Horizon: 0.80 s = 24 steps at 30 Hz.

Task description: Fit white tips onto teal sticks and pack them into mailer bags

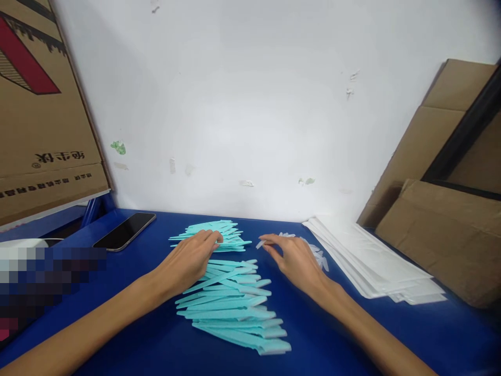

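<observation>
Teal eyebrow razors lie in two groups on the blue table. My left hand [195, 256] reaches over the back pile of razors [219, 228], its fingers curled and closed on an eyebrow razor that the hand mostly hides. Nearer to me, a long row of razors [238, 303] lies with pale, covered-looking ends pointing right. To the right of the back pile, my right hand [295, 256] pinches a small translucent blade cap [260, 244] between thumb and forefinger. Behind and beside that hand, more loose caps [319, 256] are scattered, partly hidden by it.
A stack of white envelopes or bags [371, 261] lies at the right, beside leaning cardboard [442, 235]. At the left lies a dark-screened phone [125, 232], near a large printed carton [47, 120]. A white wall [242, 104] closes off the table's back edge.
</observation>
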Each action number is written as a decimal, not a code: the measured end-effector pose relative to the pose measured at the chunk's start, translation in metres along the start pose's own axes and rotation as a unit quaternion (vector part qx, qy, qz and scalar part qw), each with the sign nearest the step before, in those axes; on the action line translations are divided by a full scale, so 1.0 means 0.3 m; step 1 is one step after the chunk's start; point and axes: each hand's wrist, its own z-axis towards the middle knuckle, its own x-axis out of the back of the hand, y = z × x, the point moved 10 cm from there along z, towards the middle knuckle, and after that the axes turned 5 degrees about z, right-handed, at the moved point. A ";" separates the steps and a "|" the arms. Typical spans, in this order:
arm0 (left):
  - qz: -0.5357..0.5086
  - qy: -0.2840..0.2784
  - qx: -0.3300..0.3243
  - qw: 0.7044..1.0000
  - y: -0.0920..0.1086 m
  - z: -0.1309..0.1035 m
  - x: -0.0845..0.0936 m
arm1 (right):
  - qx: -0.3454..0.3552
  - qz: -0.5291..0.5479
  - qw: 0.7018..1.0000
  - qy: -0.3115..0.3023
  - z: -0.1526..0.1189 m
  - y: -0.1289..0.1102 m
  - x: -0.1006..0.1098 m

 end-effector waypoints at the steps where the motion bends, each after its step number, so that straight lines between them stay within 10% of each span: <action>1: -0.005 0.001 0.006 1.000 -0.002 -0.002 0.002 | 0.003 0.001 1.000 -0.001 0.000 0.001 -0.001; 24: -0.019 0.033 -0.038 0.999 0.029 0.004 0.029 | 0.059 -0.011 0.998 0.001 -0.006 -0.060 0.022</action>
